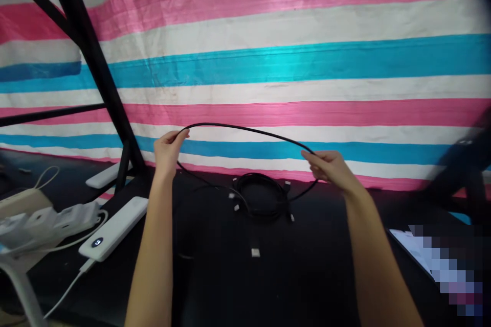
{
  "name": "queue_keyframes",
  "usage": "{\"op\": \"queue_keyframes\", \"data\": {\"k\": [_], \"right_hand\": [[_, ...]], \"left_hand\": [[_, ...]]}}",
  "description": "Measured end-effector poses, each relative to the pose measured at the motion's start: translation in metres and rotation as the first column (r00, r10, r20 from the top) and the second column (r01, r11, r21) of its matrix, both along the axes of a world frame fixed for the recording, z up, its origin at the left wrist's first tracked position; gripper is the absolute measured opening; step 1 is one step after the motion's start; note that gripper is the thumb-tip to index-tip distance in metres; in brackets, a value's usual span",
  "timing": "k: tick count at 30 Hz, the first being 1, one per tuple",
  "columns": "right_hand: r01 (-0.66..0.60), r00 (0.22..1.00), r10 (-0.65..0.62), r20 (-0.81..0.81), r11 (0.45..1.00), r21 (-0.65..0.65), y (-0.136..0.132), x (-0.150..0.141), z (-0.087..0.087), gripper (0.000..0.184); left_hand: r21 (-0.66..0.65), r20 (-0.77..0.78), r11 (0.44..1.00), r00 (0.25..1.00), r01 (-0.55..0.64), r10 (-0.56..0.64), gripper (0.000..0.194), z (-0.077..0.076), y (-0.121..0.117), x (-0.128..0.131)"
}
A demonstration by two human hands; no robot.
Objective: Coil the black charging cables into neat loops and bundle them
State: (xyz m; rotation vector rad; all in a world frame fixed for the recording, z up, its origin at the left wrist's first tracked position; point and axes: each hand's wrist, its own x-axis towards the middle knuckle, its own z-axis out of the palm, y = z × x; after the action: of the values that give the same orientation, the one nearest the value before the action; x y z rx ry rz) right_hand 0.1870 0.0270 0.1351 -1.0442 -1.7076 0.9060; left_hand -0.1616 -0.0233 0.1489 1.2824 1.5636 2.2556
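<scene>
A black cable (245, 129) arches through the air between my two hands. My left hand (168, 152) pinches it on the left, and my right hand (326, 164) grips it on the right, a little lower. From both hands the cable runs down toward a loose coil of black cable (245, 209) on the black surface. Several small light-coloured connector ends show around that coil. Nearer to me on the surface lies a small white square piece (255, 252), too small to identify.
At left lie a white power bank (115, 230) with a white cable plugged in and a power strip with white plugs (65, 222). A black metal frame (90, 56) rises there. A phone (412, 250), partly pixelated, lies at right. A striped tarp (291, 61) hangs behind.
</scene>
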Motion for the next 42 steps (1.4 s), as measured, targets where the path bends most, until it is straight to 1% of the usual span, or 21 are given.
{"op": "queue_keyframes", "data": {"k": [4,6,8,10,12,14,17,19,20,22,23,25,27,29,31,33,34,35,37,40,42], "right_hand": [[0.098,0.994,-0.098,-0.054,0.995,0.0,0.003,0.025,-0.002,0.048],[0.137,0.98,-0.135,-0.145,0.991,-0.001,0.005,0.036,-0.004,0.044],[0.2,0.943,-0.196,-0.268,0.98,-0.013,0.005,0.046,-0.005,0.041],[0.24,0.895,-0.235,-0.38,0.97,-0.033,0.002,0.055,0.0,0.042],[0.243,0.86,-0.244,-0.448,0.968,-0.062,-0.004,0.057,0.008,0.043],[0.196,0.845,-0.213,-0.49,0.977,-0.086,-0.012,0.051,0.019,0.04],[0.055,0.835,-0.092,-0.543,0.995,-0.084,-0.022,0.03,0.032,0.031],[-0.021,0.868,-0.022,-0.496,0.997,-0.08,-0.027,0.012,0.035,0.03],[-0.046,0.903,0.005,-0.43,0.995,-0.086,-0.029,0.003,0.034,0.03],[-0.12,0.972,0.093,-0.215,0.986,-0.116,-0.035,-0.018,0.03,0.03],[-0.174,0.983,0.162,-0.088,0.975,-0.137,-0.038,-0.028,0.027,0.029],[-0.284,0.941,0.31,0.136,0.941,-0.185,-0.045,-0.051,0.017,0.03],[-0.317,0.901,0.359,0.243,0.928,-0.196,-0.051,-0.074,0.005,0.033],[-0.344,0.874,0.407,0.265,0.904,-0.255,-0.055,-0.094,-0.008,0.038],[-0.413,0.824,0.509,0.248,0.84,-0.351,-0.057,-0.109,-0.019,0.042],[-0.484,0.767,0.596,0.237,0.78,-0.396,-0.059,-0.116,-0.023,0.044],[-0.502,0.756,0.61,0.237,0.773,-0.388,-0.059,-0.117,-0.022,0.044],[-0.505,0.761,0.602,0.241,0.784,-0.362,-0.058,-0.116,-0.02,0.046],[-0.467,0.81,0.536,0.238,0.835,-0.29,-0.056,-0.108,-0.012,0.048],[-0.339,0.91,0.375,0.179,0.919,-0.203,-0.047,-0.086,0.002,0.047],[-0.245,0.955,0.267,0.127,0.955,-0.167,-0.038,-0.069,0.009,0.046]], "left_hand": [[-0.01,0.18,0.994,0.978,-0.106,0.106,0.019,-0.002,-0.015,-0.034],[0.008,0.256,0.983,0.951,-0.185,0.176,0.017,-0.005,-0.021,-0.047],[0.011,0.323,0.967,0.917,-0.253,0.236,0.016,-0.008,-0.026,-0.058],[-0.007,0.358,0.962,0.898,-0.272,0.256,0.016,-0.01,-0.029,-0.065],[-0.015,0.363,0.967,0.9,-0.255,0.243,0.016,-0.011,-0.029,-0.066],[-0.009,0.327,0.982,0.928,-0.188,0.181,0.017,-0.009,-0.026,-0.059],[-0.03,0.218,0.999,0.976,0.027,-0.02,0.024,-0.002,-0.02,-0.037],[-0.011,0.179,0.988,0.972,0.157,-0.152,0.024,0.005,-0.019,-0.021],[0.017,0.172,0.979,0.964,0.203,-0.203,0.022,0.009,-0.019,-0.013],[0.111,0.183,0.963,0.948,0.245,-0.262,0.02,0.016,-0.022,0.0],[0.158,0.193,0.954,0.94,0.254,-0.283,0.019,0.02,-0.023,0.004],[0.241,0.212,0.937,0.929,0.253,-0.305,0.018,0.026,-0.028,0.009],[0.327,0.248,0.916,0.915,0.231,-0.32,0.018,0.029,-0.032,0.007],[0.372,0.298,0.909,0.903,0.189,-0.31,0.019,0.03,-0.036,0.002],[0.369,0.346,0.917,0.894,0.149,-0.285,0.02,0.029,-0.039,-0.006],[0.356,0.369,0.926,0.891,0.127,-0.265,0.018,0.027,-0.04,-0.014],[0.348,0.38,0.93,0.889,0.118,-0.255,0.017,0.027,-0.041,-0.018],[0.336,0.395,0.936,0.887,0.102,-0.238,0.017,0.026,-0.042,-0.022],[0.305,0.432,0.951,0.883,0.049,-0.184,0.016,0.024,-0.045,-0.03],[0.261,0.469,0.964,0.88,-0.056,-0.076,0.016,0.021,-0.052,-0.043],[0.241,0.468,0.967,0.883,-0.084,-0.04,0.017,0.019,-0.058,-0.05]]}}
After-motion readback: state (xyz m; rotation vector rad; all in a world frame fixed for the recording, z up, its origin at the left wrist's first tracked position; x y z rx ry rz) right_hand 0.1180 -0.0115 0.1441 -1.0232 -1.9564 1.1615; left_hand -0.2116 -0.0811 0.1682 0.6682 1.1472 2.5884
